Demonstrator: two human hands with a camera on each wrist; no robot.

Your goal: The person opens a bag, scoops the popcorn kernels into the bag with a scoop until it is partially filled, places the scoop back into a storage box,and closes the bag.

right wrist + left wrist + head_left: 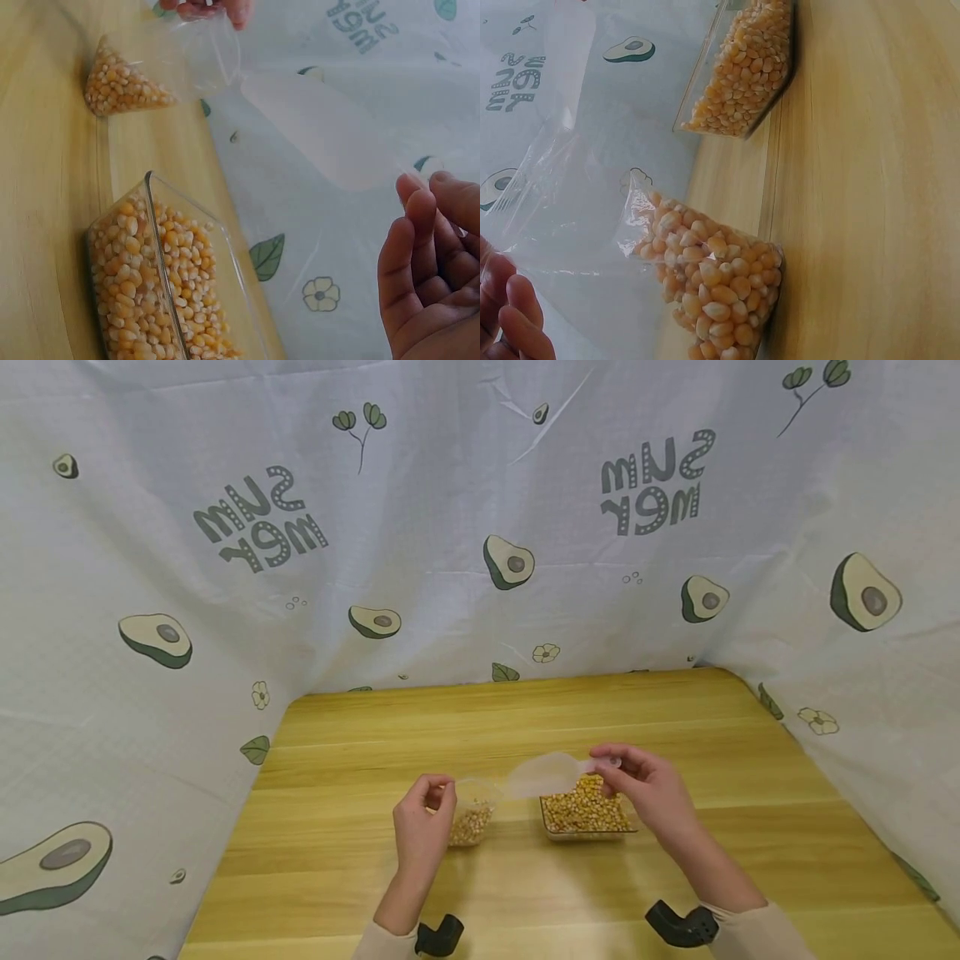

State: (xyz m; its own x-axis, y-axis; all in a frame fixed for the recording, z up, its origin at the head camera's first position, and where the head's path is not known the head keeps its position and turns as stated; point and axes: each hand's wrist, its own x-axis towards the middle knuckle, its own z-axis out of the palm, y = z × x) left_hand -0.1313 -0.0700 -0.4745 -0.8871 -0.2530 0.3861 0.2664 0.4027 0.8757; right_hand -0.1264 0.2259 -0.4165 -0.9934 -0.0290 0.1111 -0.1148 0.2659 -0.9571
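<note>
My left hand (pixel 424 818) pinches the top edge of a clear plastic bag (pixel 577 217), whose lower part bulges with corn kernels (pixel 716 289) and stands on the table. In my right hand (pixel 648 789) is the handle of a translucent white scoop (pixel 322 127), held between thumb and fingers. The scoop's tip points left, at the bag's open mouth in the right wrist view. No kernels can be made out in the scoop. Below it sits a clear rectangular container (pixel 588 837) holding many corn kernels (pixel 191 277), to the right of the bag.
The wooden table (pixel 337 860) carries both the bag and the container. White cloth (pixel 442 527) printed with avocados hangs behind and along both sides. A black wrist mount (pixel 440 936) sits at the left wrist, and another black mount (pixel 681 925) at the right.
</note>
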